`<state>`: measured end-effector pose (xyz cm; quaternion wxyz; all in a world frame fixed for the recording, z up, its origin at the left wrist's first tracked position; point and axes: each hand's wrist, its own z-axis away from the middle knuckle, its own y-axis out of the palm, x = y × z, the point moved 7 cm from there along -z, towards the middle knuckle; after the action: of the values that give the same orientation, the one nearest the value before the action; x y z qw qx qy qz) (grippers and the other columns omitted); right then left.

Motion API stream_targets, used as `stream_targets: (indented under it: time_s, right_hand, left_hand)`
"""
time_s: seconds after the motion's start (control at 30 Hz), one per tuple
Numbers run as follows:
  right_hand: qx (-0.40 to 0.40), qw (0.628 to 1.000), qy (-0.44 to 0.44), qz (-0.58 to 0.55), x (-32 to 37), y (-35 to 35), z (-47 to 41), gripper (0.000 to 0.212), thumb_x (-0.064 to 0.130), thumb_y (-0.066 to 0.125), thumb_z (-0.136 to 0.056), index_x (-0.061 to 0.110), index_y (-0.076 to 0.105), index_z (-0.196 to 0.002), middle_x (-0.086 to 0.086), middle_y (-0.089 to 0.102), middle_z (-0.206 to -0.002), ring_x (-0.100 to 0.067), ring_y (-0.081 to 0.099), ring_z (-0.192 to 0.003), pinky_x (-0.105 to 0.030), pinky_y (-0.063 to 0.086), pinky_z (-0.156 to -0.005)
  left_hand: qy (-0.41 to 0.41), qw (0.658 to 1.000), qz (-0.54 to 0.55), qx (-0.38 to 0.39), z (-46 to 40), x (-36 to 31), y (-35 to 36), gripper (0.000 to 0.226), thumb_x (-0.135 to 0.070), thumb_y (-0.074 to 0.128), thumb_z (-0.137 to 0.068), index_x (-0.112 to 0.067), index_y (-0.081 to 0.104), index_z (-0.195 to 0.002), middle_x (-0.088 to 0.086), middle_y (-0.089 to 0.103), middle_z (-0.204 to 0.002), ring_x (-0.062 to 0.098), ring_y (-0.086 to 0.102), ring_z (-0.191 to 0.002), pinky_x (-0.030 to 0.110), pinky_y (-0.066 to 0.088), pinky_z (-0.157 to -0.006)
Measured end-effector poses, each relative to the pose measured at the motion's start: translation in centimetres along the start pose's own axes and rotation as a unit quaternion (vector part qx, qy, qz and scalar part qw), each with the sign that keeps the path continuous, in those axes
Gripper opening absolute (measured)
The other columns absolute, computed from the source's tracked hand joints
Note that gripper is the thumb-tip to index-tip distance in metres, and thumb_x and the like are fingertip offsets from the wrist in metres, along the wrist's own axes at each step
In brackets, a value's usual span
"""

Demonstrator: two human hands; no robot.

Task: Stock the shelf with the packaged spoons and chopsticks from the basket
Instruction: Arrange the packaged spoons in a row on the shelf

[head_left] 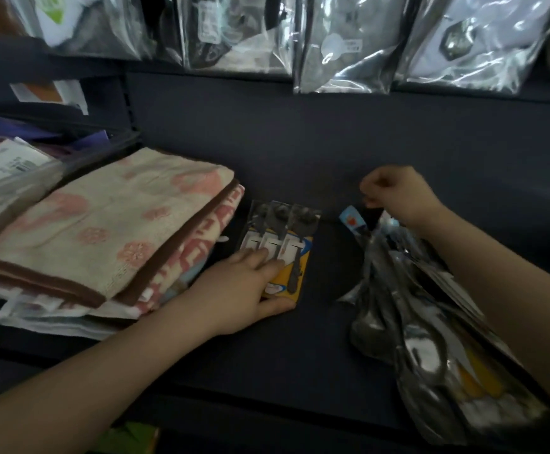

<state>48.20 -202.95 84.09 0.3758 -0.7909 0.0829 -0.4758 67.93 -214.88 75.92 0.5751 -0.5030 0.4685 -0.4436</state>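
Folded towels [103, 237] lie at the shelf's [299, 339] left, just beside one spoon pack [278, 244] (three spoons on a card) lying flat. The left hand [250, 290] rests on it, fingers straight, thumb along its near edge. The right hand [398, 194], fingers curled, pinches the top of a clear-wrapped cutlery bundle [430, 339].

This is a shop: a dark display shelf [299, 339] carries folded towels [103, 237], and goods in clear plastic bags [342, 44] hang above it.
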Motion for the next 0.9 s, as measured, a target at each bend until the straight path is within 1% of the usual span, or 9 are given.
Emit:
stream_targets:
  time_s: [0.07, 0.13, 0.27, 0.37, 0.5, 0.6, 0.77, 0.83, 0.9]
  right_hand:
    - [0.004, 0.994, 0.006, 0.110, -1.6, -2.1, 1.7, 0.014, 0.014, 0.056, -0.088, 0.010, 0.068, -0.085, -0.015, 0.069, -0.095, -0.027, 0.062, -0.092, -0.034, 0.047, -0.085]
    - [0.031, 0.975, 0.046, 0.213, -4.5, -3.5, 3.0, 0.023, 0.017, 0.056, -0.090, 0.003, 0.066, -0.104, -0.017, 0.064, -0.116, -0.031, 0.058, -0.110, -0.034, 0.042, -0.089]
    - [0.069, 0.959, 0.149, 0.232, -10.8, -5.2, 5.3, 0.060, 0.038, 0.061, -0.085, 0.008, 0.047, -0.134, -0.015, 0.048, -0.140, -0.033, 0.046, -0.125, -0.038, 0.040, -0.100]
    - [0.082, 0.944, 0.199, 0.250, -13.5, -5.4, 6.8, 0.082, 0.054, 0.061, -0.080, 0.009, 0.032, -0.143, -0.016, 0.038, -0.147, -0.034, 0.040, -0.132, -0.038, 0.037, -0.106]
    - [0.057, 0.926, 0.236, 0.289, -15.4, -6.2, 7.3, 0.079, 0.066, 0.044, -0.078, 0.024, 0.030, -0.142, -0.013, 0.038, -0.146, -0.040, 0.035, -0.132, -0.051, 0.032, -0.107]
    - [0.031, 0.943, 0.216, 0.253, -15.6, -6.9, 7.7, 0.070, 0.056, 0.052, -0.080, 0.023, 0.035, -0.138, -0.012, 0.048, -0.138, -0.038, 0.044, -0.125, -0.050, 0.038, -0.102]
    - [-0.005, 0.971, 0.238, 0.035, -15.3, -8.3, 8.1, 0.081, 0.026, 0.077, -0.073, 0.002, 0.032, -0.135, -0.012, 0.048, -0.131, -0.031, 0.047, -0.123, -0.036, 0.044, -0.095]
    - [-0.022, 0.982, 0.186, 0.013, -13.9, -9.2, 8.0, 0.058, 0.023, 0.073, -0.077, -0.002, 0.051, -0.124, -0.016, 0.059, -0.119, -0.027, 0.056, -0.111, -0.037, 0.047, -0.088]
    - [-0.045, 0.987, 0.136, -0.074, -12.1, -10.3, 8.0, 0.032, 0.016, 0.063, -0.086, -0.007, 0.062, -0.108, -0.025, 0.066, -0.107, -0.024, 0.059, -0.090, -0.042, 0.050, -0.081]
  left_hand:
    - [0.008, 1.000, 0.001, -0.015, -0.1, -0.8, -0.3, 0.075, -0.063, 0.039, -0.085, -0.032, 0.009, -0.147, -0.002, 0.005, -0.158, 0.019, 0.005, -0.145, 0.033, 0.016, -0.117]
    - [0.033, 0.998, 0.022, -0.040, 0.0, -2.3, -1.1, 0.077, -0.063, 0.039, -0.084, -0.032, 0.008, -0.147, -0.004, 0.005, -0.158, 0.016, 0.007, -0.145, 0.032, 0.016, -0.118]
    - [0.070, 0.987, 0.138, -0.040, -0.5, -6.2, -2.5, 0.072, -0.065, 0.032, -0.082, -0.034, 0.017, -0.145, -0.009, 0.019, -0.155, 0.008, 0.019, -0.141, 0.028, 0.020, -0.115]
    - [0.055, 0.973, 0.222, 0.004, -1.9, -8.8, -1.9, 0.082, -0.073, 0.030, -0.073, -0.034, 0.019, -0.144, -0.004, 0.032, -0.151, 0.011, 0.035, -0.135, 0.031, 0.030, -0.111]
    - [0.065, 0.961, 0.265, 0.050, -3.3, -11.2, -0.5, 0.086, -0.057, 0.054, -0.080, -0.027, 0.011, -0.148, -0.007, 0.027, -0.153, 0.010, 0.031, -0.137, 0.019, 0.027, -0.104]
    - [0.079, 0.955, 0.279, 0.057, -3.6, -12.7, 0.1, 0.097, -0.055, 0.064, -0.073, -0.027, 0.008, -0.148, -0.011, 0.021, -0.153, 0.007, 0.026, -0.137, 0.016, 0.025, -0.102]
    - [0.091, 0.953, 0.281, 0.059, -4.5, -15.1, 0.4, 0.097, -0.051, 0.067, -0.074, -0.027, 0.009, -0.148, -0.009, 0.019, -0.154, 0.006, 0.025, -0.136, 0.015, 0.023, -0.101]
    - [0.095, 0.958, 0.266, 0.047, -5.3, -16.3, 0.5, 0.092, -0.052, 0.065, -0.075, -0.025, 0.015, -0.147, -0.007, 0.020, -0.154, 0.008, 0.026, -0.137, 0.018, 0.025, -0.105]
    - [0.091, 0.964, 0.246, 0.046, -6.1, -17.3, 0.7, 0.094, -0.056, 0.061, -0.076, -0.021, 0.012, -0.148, -0.003, 0.014, -0.157, 0.012, 0.020, -0.141, 0.024, 0.023, -0.112]
